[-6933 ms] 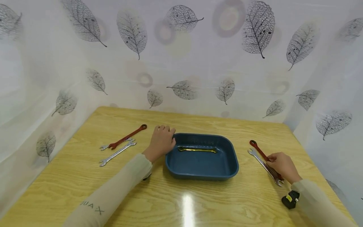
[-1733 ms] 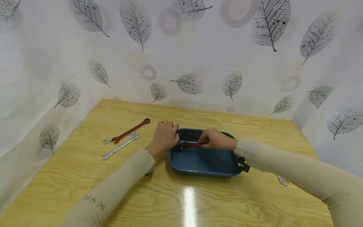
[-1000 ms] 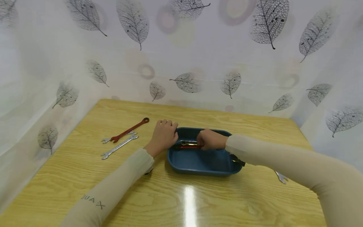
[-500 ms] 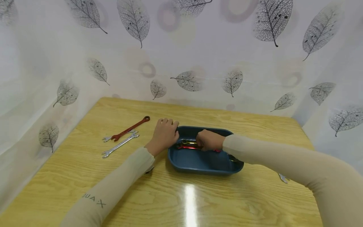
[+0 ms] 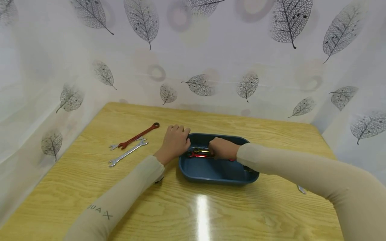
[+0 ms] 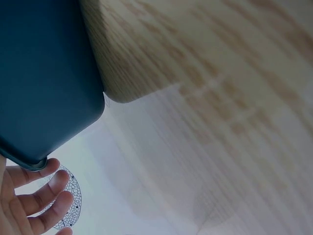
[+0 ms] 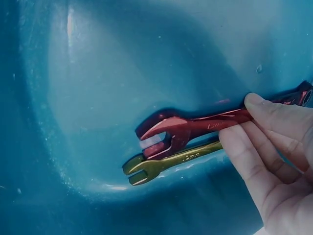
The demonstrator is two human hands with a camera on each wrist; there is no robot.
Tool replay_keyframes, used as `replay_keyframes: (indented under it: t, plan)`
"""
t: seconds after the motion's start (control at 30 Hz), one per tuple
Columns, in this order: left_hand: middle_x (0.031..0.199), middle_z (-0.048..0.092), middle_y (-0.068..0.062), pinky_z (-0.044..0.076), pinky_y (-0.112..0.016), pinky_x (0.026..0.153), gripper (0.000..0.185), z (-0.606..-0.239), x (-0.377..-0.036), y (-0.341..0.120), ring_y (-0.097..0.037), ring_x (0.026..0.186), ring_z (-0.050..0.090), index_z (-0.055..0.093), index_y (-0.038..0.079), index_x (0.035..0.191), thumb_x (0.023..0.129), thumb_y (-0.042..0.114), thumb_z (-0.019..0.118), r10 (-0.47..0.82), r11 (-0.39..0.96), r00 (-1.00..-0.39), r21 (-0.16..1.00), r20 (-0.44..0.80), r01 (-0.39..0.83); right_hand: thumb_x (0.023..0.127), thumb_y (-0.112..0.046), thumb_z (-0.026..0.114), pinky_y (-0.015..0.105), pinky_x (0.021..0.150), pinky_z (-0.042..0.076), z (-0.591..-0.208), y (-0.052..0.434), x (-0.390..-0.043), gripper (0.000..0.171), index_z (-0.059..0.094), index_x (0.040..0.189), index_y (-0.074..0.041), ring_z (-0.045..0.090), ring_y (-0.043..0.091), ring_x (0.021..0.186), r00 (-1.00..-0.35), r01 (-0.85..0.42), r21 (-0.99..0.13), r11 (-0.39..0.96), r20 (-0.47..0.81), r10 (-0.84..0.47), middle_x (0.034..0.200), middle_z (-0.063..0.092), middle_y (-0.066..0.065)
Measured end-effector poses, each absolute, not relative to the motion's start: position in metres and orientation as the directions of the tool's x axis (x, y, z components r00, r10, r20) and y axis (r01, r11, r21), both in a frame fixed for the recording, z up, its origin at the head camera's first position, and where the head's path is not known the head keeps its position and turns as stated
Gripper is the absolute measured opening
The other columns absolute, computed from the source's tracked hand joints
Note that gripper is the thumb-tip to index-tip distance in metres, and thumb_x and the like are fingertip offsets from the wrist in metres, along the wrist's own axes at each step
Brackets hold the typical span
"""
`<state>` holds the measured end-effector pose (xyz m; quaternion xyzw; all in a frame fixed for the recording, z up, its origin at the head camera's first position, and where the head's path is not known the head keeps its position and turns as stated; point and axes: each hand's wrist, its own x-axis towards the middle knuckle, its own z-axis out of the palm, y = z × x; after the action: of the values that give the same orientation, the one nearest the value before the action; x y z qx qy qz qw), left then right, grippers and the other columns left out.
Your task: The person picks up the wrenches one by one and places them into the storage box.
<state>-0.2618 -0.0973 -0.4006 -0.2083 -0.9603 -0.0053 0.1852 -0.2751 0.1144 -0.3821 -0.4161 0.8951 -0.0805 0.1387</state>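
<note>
A dark blue rectangular tray (image 5: 211, 172) stands on the table, and my left hand (image 5: 175, 142) grips its back left corner. The left wrist view shows my fingers (image 6: 41, 196) at the tray's rim (image 6: 29, 164). Inside the tray, my right hand (image 5: 223, 149) pinches a red combination wrench (image 7: 210, 125) by its shank, between thumb and fingers. Right alongside lies a gold wrench (image 7: 188, 155), its open end close to the red one's in the right wrist view. In the head view my right hand covers the middle of both wrenches.
On the left of the table, another red wrench (image 5: 138, 136) lies across a small silver wrench (image 5: 114, 147). A longer silver wrench (image 5: 128, 153) is in front of them. At right, one silver wrench end (image 5: 301, 189) shows from under my right sleeve (image 5: 301, 167).
My right hand has carried the red wrench from the table's right side into the tray, then lowered it beside the gold wrench. My left hand has stayed at the tray's corner.
</note>
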Motion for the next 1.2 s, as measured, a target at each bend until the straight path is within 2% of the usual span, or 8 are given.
replay_keyframes:
  t: [0.07,0.23,0.47,0.77,1.03,1.2]
  plan:
    - [0.096,0.065,-0.010,0.045,-0.046,0.090,0.024,-0.4007,-0.2622,-0.0972,-0.029,0.092,0.061,0.062,0.009,0.105,0.088,0.025,0.056,0.399,0.913,-0.845,-0.069,0.356,0.402,0.070,0.002,0.076,0.025,0.061,0.052,-0.3842,0.1145,-0.2759,0.012,0.069,0.076,-0.005,0.062,0.011,0.067,-0.618,-0.723,-0.254,0.642,-0.177,-0.766,0.077,0.070,0.005]
    - [0.096,0.066,-0.011,0.045,-0.046,0.090,0.025,-0.3995,-0.2619,-0.0970,-0.029,0.093,0.061,0.063,0.009,0.106,0.088,0.026,0.057,0.397,0.914,-0.846,-0.070,0.355,0.399,0.070,0.003,0.076,0.021,0.053,0.044,-0.3885,0.1158,-0.2798,0.015,0.066,0.067,-0.007,0.047,0.005,0.055,-0.604,-0.736,-0.265,0.623,-0.159,-0.781,0.066,0.065,0.001]
    - [0.098,0.066,-0.011,0.045,-0.046,0.090,0.026,-0.3989,-0.2620,-0.0968,-0.029,0.094,0.061,0.062,0.009,0.106,0.089,0.026,0.056,0.394,0.915,-0.851,-0.064,0.348,0.398,0.071,0.003,0.075,0.027,0.063,0.054,-0.3840,0.1160,-0.2777,0.012,0.070,0.081,-0.004,0.066,0.015,0.072,-0.614,-0.733,-0.247,0.633,-0.158,-0.773,0.081,0.070,0.007]
    - [0.096,0.066,-0.011,0.045,-0.046,0.090,0.025,-0.3981,-0.2611,-0.0966,-0.028,0.093,0.061,0.062,0.009,0.106,0.089,0.026,0.056,0.396,0.914,-0.849,-0.065,0.349,0.399,0.071,0.005,0.074,0.026,0.060,0.052,-0.3893,0.1175,-0.2819,0.013,0.069,0.077,-0.006,0.063,0.011,0.068,-0.621,-0.730,-0.253,0.635,-0.142,-0.771,0.078,0.070,0.006]
    - [0.096,0.066,-0.011,0.045,-0.046,0.090,0.025,-0.3972,-0.2601,-0.0963,-0.028,0.094,0.060,0.062,0.009,0.106,0.089,0.026,0.056,0.396,0.915,-0.852,-0.071,0.342,0.396,0.072,0.004,0.074,0.022,0.051,0.035,-0.3902,0.1180,-0.2829,0.016,0.065,0.067,-0.008,0.042,0.005,0.053,-0.608,-0.728,-0.286,0.622,-0.149,-0.780,0.063,0.062,-0.002]
    - [0.096,0.066,-0.011,0.045,-0.046,0.090,0.025,-0.3977,-0.2599,-0.0964,-0.028,0.093,0.061,0.062,0.009,0.105,0.088,0.026,0.056,0.395,0.915,-0.851,-0.070,0.347,0.397,0.072,0.004,0.074,0.020,0.050,0.031,-0.3901,0.1165,-0.2821,0.023,0.060,0.059,-0.009,0.033,0.004,0.051,-0.600,-0.733,-0.296,0.612,-0.144,-0.787,0.055,0.051,-0.006]
